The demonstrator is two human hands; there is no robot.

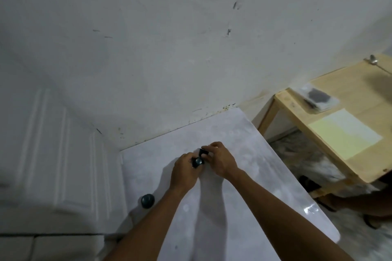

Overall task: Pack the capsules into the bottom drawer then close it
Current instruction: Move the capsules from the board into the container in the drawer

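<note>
Left hand [184,172], right hand [221,161] — both pinch dark capsules [198,161].

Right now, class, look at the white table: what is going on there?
A person works with both hands over the white table. The left hand grips a small dark capsule, and the right hand pinches another dark piece right beside it. No drawer is in view, so the packing cannot be judged. A wooden side table stands to the right.
</note>
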